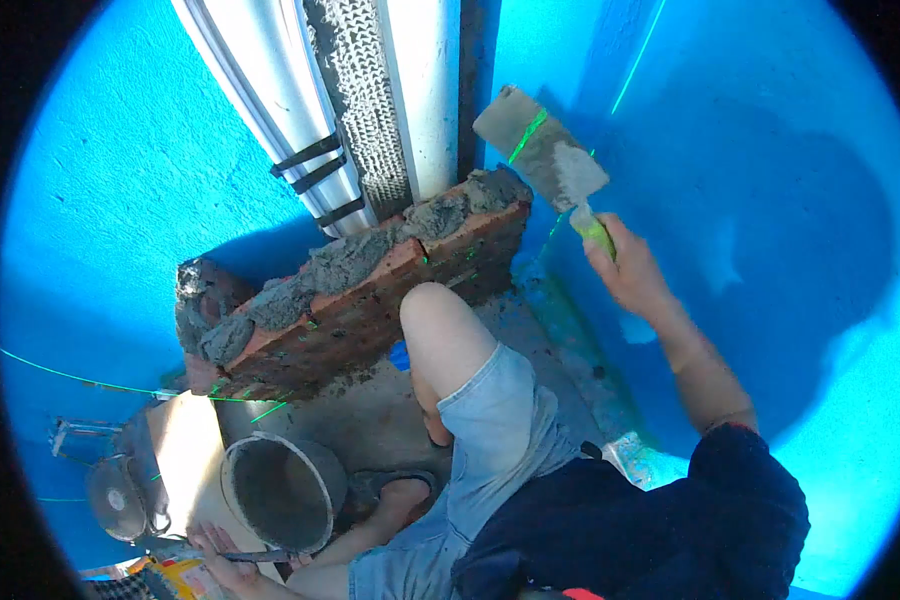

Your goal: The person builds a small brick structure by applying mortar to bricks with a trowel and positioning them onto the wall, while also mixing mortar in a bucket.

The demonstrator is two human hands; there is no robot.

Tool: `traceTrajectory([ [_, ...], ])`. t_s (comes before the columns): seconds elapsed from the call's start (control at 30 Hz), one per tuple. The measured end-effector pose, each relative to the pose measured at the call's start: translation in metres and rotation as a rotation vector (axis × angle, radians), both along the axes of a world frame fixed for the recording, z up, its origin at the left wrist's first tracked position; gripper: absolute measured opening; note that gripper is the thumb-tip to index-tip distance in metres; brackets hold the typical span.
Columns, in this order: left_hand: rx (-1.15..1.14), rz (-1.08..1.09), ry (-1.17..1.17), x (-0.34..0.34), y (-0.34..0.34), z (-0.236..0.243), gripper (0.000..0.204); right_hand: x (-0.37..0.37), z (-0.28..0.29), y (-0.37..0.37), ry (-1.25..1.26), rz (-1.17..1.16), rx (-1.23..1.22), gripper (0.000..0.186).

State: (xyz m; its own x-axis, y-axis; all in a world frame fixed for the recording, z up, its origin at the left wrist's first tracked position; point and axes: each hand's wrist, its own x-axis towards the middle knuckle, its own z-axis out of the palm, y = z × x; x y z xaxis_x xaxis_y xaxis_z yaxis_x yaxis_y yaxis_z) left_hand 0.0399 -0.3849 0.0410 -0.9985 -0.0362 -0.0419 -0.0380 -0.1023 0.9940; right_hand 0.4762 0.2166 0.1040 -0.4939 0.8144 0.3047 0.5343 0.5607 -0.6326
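My right hand (630, 272) is closed round the yellow-green handle of a trowel (540, 148), raised in front of the blue wall on the right. Wet grey mortar coats part of its broad blade. At the lower left, my left hand (228, 568) is closed on a slim dark bar-like thing (270, 556) whose kind I cannot make out. It is beside a round bucket (238, 492) with grey stuff inside. Ahead of me stands a low red brick wall (370, 345), its top covered in a lumpy bed of mortar (348, 262).
White pipes (432, 90) and a strip of mesh (368, 100) rise behind the bricks. Black straps (315, 165) bind white profiles together. Green laser lines cross the walls and trowel. A round dark tool or fan (115, 497) and a light board (187, 450) are at left. My bent knee is near the bricks.
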Motion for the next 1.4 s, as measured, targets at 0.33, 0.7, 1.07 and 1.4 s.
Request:
traceTrajectory([
  [0.33, 0.083, -0.015, -0.04, 0.011, 0.053, 0.022, 0.044, -0.039, 0.031, 0.05, -0.636, 0.066, -0.069, 0.037],
  [0.7, 0.05, -0.015, -0.098, 0.015, 0.047, 0.016, 0.051, -0.033, 0.026, 0.017, -0.891, -0.107, 0.322, 0.037],
  [1.07, 0.129, 0.061, -0.121, 0.024, 0.054, 0.016, 0.048, -0.057, 0.065, 0.026, -0.633, -0.039, 0.144, 0.034],
  [1.4, 0.225, 0.002, -0.104, 0.023, 0.062, 0.011, 0.043, -0.155, 0.121, 0.162, -0.488, 0.033, -0.781, 0.026],
])
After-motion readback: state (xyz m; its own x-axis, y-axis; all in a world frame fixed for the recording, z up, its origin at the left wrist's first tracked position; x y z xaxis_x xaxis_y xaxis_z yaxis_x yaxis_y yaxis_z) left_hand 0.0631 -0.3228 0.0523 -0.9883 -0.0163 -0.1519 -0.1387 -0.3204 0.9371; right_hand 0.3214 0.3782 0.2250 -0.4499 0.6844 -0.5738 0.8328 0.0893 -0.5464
